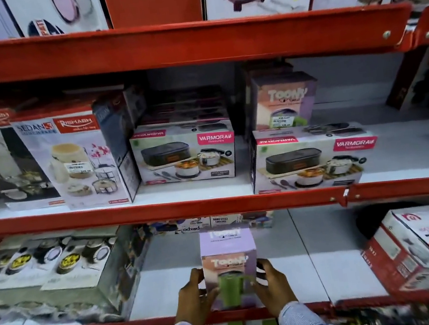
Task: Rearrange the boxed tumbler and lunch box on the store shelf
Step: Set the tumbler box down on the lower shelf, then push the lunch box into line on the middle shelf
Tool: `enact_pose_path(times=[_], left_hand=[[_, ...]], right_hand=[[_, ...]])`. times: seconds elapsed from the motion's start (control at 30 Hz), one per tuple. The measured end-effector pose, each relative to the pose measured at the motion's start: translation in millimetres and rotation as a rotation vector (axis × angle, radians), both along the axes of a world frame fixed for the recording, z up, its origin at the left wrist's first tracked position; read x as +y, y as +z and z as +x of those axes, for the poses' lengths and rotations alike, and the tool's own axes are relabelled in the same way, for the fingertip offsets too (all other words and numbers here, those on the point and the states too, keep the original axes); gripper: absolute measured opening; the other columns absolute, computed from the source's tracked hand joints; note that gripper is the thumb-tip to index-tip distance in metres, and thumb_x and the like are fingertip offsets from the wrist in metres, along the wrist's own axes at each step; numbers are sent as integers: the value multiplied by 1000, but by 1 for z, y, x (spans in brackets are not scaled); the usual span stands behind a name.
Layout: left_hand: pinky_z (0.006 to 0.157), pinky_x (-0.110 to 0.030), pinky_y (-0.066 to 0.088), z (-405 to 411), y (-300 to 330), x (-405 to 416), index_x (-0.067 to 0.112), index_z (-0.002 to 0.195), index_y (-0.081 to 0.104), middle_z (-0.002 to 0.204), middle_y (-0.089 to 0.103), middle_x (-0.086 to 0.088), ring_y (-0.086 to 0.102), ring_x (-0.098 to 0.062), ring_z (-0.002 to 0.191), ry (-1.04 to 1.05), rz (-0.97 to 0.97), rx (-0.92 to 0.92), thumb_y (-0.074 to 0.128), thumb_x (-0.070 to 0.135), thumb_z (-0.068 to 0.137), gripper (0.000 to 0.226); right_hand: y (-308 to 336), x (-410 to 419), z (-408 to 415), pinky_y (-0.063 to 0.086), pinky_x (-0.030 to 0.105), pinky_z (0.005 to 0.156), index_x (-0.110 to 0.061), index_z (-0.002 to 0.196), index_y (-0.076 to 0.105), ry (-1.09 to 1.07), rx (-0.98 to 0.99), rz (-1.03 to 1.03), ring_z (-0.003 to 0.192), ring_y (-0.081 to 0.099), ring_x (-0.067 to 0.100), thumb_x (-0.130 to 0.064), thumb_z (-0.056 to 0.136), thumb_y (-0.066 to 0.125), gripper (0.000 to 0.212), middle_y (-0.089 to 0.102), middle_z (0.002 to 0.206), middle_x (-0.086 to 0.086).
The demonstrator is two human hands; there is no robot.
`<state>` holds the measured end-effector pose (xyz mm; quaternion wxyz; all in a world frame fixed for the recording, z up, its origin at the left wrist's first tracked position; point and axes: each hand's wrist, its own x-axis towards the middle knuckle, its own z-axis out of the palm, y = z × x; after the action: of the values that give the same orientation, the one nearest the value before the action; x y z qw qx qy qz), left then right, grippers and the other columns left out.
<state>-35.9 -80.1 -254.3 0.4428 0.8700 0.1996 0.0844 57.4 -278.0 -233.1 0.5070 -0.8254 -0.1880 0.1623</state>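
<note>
A lilac tumbler box (228,258) with a green mug pictured on its front stands upright at the front edge of the lower shelf (299,274). My left hand (191,299) grips its left side and my right hand (274,286) grips its right side. On the middle shelf (192,191) sit two Varmora lunch box cartons, one in the centre (183,155) and a wider one to the right (311,160). A second lilac tumbler box (285,101) stands behind the right carton.
Tall Rishabh cartons (76,158) fill the left of the middle shelf. Flat boxed sets (56,276) lie left on the lower shelf and a red and white carton (421,247) lies at its right. Red shelf rails (213,206) run across.
</note>
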Motion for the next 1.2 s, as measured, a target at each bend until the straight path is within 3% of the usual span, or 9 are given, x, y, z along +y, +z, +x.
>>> enact_pose_path(times=[0.17, 0.3, 0.43, 0.5, 0.67, 0.77, 0.97, 1.1, 1.2], left_hand=[[84, -21, 55, -14, -1, 5, 39, 120, 39, 127, 66, 0, 71, -22, 107, -33, 12, 83, 64, 10, 84, 53], [82, -4, 51, -26, 33, 6, 40, 134, 39, 132, 65, 5, 67, -23, 120, 15, 62, -9, 53, -3, 85, 66], [100, -39, 56, -23, 101, -5, 29, 133, 55, 134, 64, 4, 65, -17, 117, 98, 257, -391, 60, 11, 86, 50], [107, -41, 48, -10, 140, -16, 22, 136, 54, 146, 55, 0, 54, -17, 130, 46, 446, -550, 53, 30, 88, 49], [123, -60, 16, 50, 219, -52, 17, 153, 30, 165, 21, -19, 14, -36, 155, -31, 880, -597, 51, 50, 87, 76], [118, -71, 15, 83, 234, -71, 19, 156, 23, 166, 14, -22, 9, -44, 153, -32, 1006, -472, 45, 62, 86, 85], [122, -65, 5, 116, 214, -81, 16, 158, 8, 167, -1, -22, -3, -43, 154, -65, 962, -310, 36, 69, 85, 94], [128, -49, 8, 124, 201, -79, 14, 157, -8, 165, -14, -8, -5, -30, 156, -128, 702, -256, 30, 68, 85, 98], [125, -42, 25, 126, 205, -83, 19, 158, 1, 169, 12, -5, 21, -25, 154, -145, 461, -268, 57, 53, 86, 96]], right_hand=[[-11, -15, 1, 53, 15, 88, -47, 110, 42, 54, 50, -38, 120, 59, 17, 3, 84, 62, 59, 60, 126, 2], [11, -31, 0, 47, 9, 93, -54, 115, 41, 21, -36, -39, 126, 54, 14, 0, 84, 65, 66, 57, 132, 0], [67, -50, -1, 40, 19, 103, -42, 133, 41, -113, -421, -88, 128, 49, 8, -20, 87, 63, 56, 46, 143, -14], [105, -59, 7, 37, 29, 105, -29, 136, 46, -257, -693, -117, 131, 45, 11, -31, 88, 56, 49, 47, 144, -9], [182, -78, 49, 12, 50, 122, -18, 147, 33, -462, -1071, -327, 150, 14, 29, -41, 87, 50, 66, 25, 159, 10], [200, -88, 70, -3, 57, 120, -24, 152, 17, -541, -1042, -520, 150, -3, 34, -53, 87, 36, 74, 4, 162, 12], [192, -112, 100, 2, 66, 117, -22, 153, 9, -579, -926, -617, 149, -9, 38, -59, 89, 35, 78, -3, 163, 16], [190, -122, 115, 3, 56, 121, -19, 152, -3, -593, -792, -484, 149, -12, 34, -63, 89, 32, 85, -12, 162, 14], [189, -125, 121, 16, 51, 122, -21, 152, -7, -522, -588, -220, 150, 3, 29, -51, 92, 46, 85, -3, 164, 10]])
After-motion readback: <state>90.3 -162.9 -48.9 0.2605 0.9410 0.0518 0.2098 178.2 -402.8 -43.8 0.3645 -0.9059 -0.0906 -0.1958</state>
